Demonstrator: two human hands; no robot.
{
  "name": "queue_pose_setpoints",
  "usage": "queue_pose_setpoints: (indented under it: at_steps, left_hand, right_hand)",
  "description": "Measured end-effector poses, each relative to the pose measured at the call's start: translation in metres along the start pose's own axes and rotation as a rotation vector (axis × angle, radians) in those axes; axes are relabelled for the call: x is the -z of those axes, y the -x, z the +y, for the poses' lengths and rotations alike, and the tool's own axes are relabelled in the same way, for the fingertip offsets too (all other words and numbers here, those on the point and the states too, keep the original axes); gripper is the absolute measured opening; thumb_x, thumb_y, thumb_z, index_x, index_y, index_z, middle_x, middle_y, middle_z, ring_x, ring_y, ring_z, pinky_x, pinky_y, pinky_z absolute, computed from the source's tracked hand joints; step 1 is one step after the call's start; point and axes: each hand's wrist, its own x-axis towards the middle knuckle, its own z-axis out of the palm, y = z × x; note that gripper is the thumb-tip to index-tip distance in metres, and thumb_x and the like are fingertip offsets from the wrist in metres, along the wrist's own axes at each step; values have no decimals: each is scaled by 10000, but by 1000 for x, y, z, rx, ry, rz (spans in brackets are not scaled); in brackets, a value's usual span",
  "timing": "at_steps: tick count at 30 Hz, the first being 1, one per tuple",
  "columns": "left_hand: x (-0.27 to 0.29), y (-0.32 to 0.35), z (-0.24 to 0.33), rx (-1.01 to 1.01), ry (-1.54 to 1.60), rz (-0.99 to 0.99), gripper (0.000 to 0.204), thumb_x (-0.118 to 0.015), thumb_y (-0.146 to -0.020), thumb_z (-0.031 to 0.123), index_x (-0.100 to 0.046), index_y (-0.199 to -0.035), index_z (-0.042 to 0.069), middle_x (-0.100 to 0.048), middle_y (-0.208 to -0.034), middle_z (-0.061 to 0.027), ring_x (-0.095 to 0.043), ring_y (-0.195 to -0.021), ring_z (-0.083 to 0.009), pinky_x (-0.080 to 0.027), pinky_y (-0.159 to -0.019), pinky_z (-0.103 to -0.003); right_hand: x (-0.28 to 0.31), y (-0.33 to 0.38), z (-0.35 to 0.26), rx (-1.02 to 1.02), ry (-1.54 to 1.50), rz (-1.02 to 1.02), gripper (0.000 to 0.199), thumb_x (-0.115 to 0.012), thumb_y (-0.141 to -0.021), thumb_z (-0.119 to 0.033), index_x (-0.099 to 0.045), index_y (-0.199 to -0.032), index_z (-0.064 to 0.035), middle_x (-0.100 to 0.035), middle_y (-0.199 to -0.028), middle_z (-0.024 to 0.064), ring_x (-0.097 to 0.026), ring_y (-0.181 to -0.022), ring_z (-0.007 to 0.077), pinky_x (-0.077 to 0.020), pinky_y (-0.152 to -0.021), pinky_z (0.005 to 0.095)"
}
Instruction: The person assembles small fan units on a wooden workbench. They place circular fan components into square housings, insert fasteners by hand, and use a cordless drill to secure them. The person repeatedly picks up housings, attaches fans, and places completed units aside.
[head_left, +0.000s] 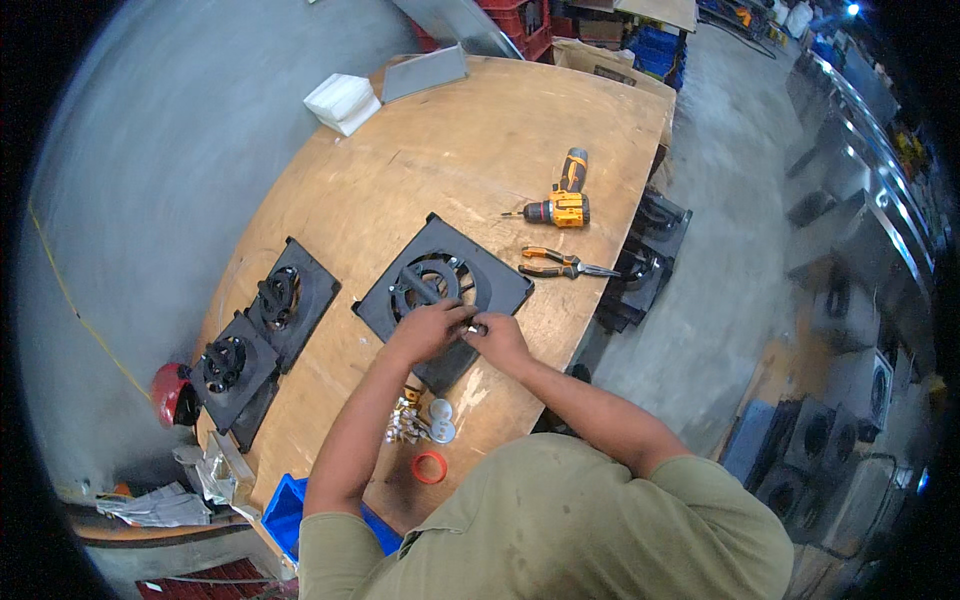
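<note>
A black square plate [504,281] with a round, ringed opening lies turned cornerwise on the wooden table in front of me. Over its near part, my left hand [430,332] is closed, fingertips pinched together beside a dark bar [420,284] that crosses the opening. What those fingers grip is hidden. My right hand [500,343] meets it from the right, thumb and fingers closed on a small silvery part [476,328]. Below the hands lie a pile of small metal pieces [405,424], round metal discs [441,420] and an orange ring [429,467].
Right of the plate are a yellow-black cordless drill [568,208] and orange-handled pliers [560,263]. More black plates [318,290] sit at the table's left edge. A white block stack [342,103] stands at the far end. A blue bin [285,515] is near my left arm.
</note>
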Motion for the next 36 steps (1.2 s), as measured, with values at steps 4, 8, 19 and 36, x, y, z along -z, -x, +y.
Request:
queue_pose_setpoints:
  at_steps: [4, 8, 19, 36]
  left_hand:
    - [7, -3, -3, -7, 0, -75, 489, -707, -808, 146, -604, -1286, 171, -616, -1221, -132, -627, -1059, -359, -517, -891, -443]
    - [17, -17, -6, -23, 32, -178, 560, -752, -753, 114, -604, -1291, 166, -637, -1187, -140, -627, -1054, -363, -510, -896, -439]
    - [13, -49, -29, -89, 110, -159, 645, -820, -703, 113, -599, -1308, 135, -673, -1148, -170, -655, -1015, -365, -511, -874, -422]
    - [28, -89, -31, 67, 69, -362, 688, -858, -691, 213, -583, -1322, 195, -672, -1110, -151, -642, -1016, -336, -497, -889, -417]
  right_hand:
    - [-2, 1, 0, -55, -46, -6, 276, -734, -809, -231, -699, -966, -7, -665, -853, 199, -647, -801, 365, -509, -731, 427]
    - [-3, 0, 4, 4, -16, 22, 273, -746, -797, -194, -704, -988, -3, -658, -830, 184, -646, -765, 330, -510, -706, 400]
    - [8, -21, 12, 22, 44, 60, 261, -735, -792, -169, -708, -1001, -15, -661, -868, 174, -641, -824, 343, -514, -773, 417]
    - [19, -40, 16, 82, 150, 65, 236, -666, -866, -192, -667, -1049, -43, -596, -937, 152, -619, -865, 359, -519, -745, 442]
